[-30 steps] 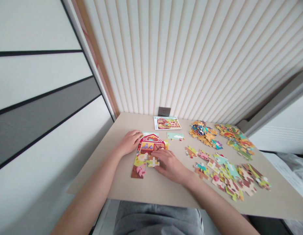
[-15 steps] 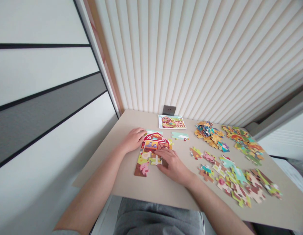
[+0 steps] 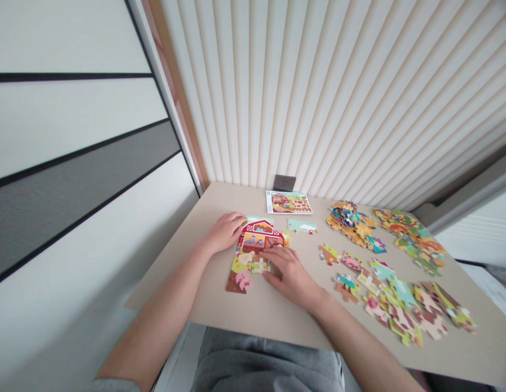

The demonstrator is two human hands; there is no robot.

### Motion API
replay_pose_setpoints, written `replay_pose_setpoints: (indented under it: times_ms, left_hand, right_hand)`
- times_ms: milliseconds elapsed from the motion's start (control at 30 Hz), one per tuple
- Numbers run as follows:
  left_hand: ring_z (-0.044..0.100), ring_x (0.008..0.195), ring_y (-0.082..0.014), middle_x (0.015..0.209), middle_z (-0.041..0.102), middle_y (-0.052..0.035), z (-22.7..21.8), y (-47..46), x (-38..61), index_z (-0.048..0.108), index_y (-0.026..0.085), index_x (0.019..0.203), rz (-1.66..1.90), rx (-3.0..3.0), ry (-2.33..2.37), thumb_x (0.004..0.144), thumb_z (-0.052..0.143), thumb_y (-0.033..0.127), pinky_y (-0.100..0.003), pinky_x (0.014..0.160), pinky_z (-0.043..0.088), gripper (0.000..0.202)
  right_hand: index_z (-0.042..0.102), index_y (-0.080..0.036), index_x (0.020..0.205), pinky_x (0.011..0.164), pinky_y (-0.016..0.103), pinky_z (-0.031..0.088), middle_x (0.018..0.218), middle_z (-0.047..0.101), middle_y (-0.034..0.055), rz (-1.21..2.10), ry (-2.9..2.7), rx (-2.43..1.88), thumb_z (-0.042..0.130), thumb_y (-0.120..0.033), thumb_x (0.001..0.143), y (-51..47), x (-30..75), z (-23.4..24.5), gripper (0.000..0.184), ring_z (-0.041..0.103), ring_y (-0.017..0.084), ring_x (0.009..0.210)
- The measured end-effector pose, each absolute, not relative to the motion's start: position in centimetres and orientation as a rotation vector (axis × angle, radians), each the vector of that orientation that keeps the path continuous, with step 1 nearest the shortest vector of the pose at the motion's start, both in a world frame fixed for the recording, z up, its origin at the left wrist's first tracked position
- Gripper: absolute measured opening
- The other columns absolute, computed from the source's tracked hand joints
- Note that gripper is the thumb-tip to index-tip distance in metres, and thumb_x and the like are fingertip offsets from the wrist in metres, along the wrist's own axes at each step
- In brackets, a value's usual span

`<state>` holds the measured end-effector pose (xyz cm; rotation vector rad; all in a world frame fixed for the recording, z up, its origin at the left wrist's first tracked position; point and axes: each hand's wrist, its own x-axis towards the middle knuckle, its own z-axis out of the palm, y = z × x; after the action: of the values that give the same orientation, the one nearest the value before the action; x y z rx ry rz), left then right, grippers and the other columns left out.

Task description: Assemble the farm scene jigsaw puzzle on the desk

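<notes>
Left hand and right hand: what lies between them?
In the head view, the partly joined barn puzzle lies between the left hand, at its left edge, and the right hand, over its right part.

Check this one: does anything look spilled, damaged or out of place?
Nothing stands out as odd. The right hand rests on the partly joined barn puzzle, the left hand at its edge; loose pieces lie spread on the table.

Left hand [image 3: 227, 231]: touching the puzzle [image 3: 255, 241] at its upper left edge
Right hand [image 3: 288, 272]: palm down, over its right side
Barn: red, above a pink pig
Card [image 3: 291, 202]: flat, near the socket [image 3: 284, 183]
Loose pieces [image 3: 400, 318]: spread to the right
Piles [image 3: 353, 222]: 2, behind those
</notes>
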<state>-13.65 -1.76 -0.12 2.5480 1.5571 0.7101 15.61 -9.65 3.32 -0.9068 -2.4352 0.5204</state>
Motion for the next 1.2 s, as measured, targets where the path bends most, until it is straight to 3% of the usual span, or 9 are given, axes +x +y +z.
replay_pose_setpoints:
  times_ms: [133, 633, 1200]
  left_hand:
    - [0.056, 0.129, -0.0249, 0.136, 0.062, -0.0083, -0.2, -1.7, -13.7, 0.063, 0.026, 0.135, 0.710, 2.556, 1.553, 0.103, 0.045, 0.025, -0.044, 0.114, 0.044, 0.037]
    - [0.056, 0.131, -0.0242, 0.139, 0.061, -0.0083, -0.4, -1.6, -13.7, 0.063, 0.025, 0.135, 0.728, 2.555, 1.549, 0.103, 0.045, 0.024, -0.044, 0.116, 0.044, 0.037]
    - [0.055, 0.131, -0.0249, 0.140, 0.060, -0.0090, -0.2, -1.8, -13.7, 0.062, 0.024, 0.137, 0.711, 2.543, 1.553, 0.103, 0.044, 0.025, -0.046, 0.116, 0.043, 0.038]
  right_hand:
    - [0.063, -0.029, 0.136, 0.109, 0.047, 0.042, 0.132, 0.070, 0.0071, 0.467, -2.418, -0.955, 0.066, -0.020, 0.094, -9.9, 16.3, 3.4, 0.042, 0.060, 0.025, 0.125]
    - [0.068, -0.027, 0.128, 0.105, 0.047, 0.044, 0.126, 0.070, 0.0084, 0.376, -2.482, -0.981, 0.066, -0.022, 0.096, -10.6, 16.0, 3.0, 0.032, 0.061, 0.027, 0.119]
    - [0.065, -0.030, 0.134, 0.106, 0.048, 0.043, 0.132, 0.065, 0.0096, 0.354, -2.515, -0.958, 0.065, -0.027, 0.098, -11.1, 15.8, 3.6, 0.035, 0.058, 0.028, 0.124]
